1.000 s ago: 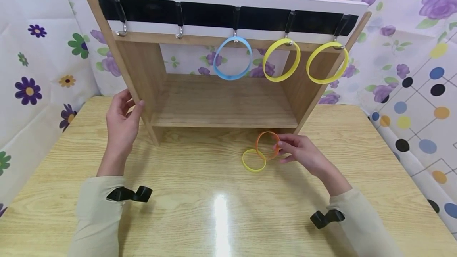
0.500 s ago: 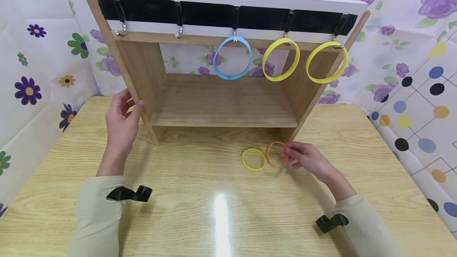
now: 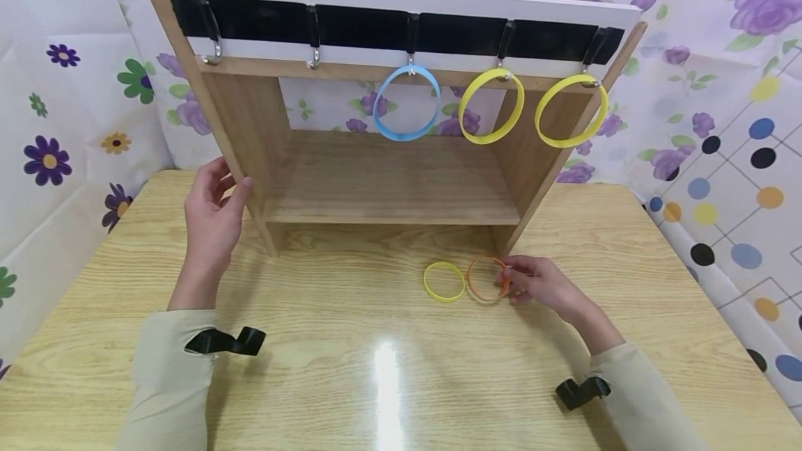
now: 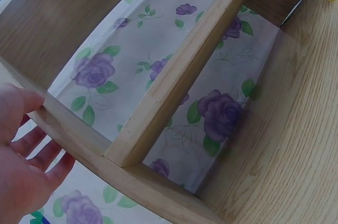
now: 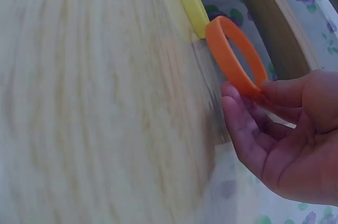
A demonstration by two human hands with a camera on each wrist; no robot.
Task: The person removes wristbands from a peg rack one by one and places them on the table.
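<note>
My right hand (image 3: 544, 287) pinches an orange ring (image 3: 470, 284) at its right side, low over the table in front of the wooden shelf's right leg. In the right wrist view the thumb and fingers close on the lower end of the orange ring (image 5: 229, 57), which is tilted. Just left of it a yellow ring (image 3: 425, 287) lies on the table. My left hand (image 3: 216, 214) grips the left side panel of the wooden shelf (image 3: 395, 172). In the left wrist view the thumb lies over the edge of that panel (image 4: 79, 139), with the fingers on its outer side.
Along the top of the shelf runs a white and black rail (image 3: 363, 26) with several metal hooks. A blue ring (image 3: 378, 110) and two yellow rings, one being the rightmost ring (image 3: 603, 110), hang from it. The two left hooks carry nothing. Flowered cloth (image 3: 683, 68) stands behind.
My right hand has moved right and toward me with the orange ring, which has lowered and come away from overlapping the yellow ring. My left hand has stayed on the panel.
</note>
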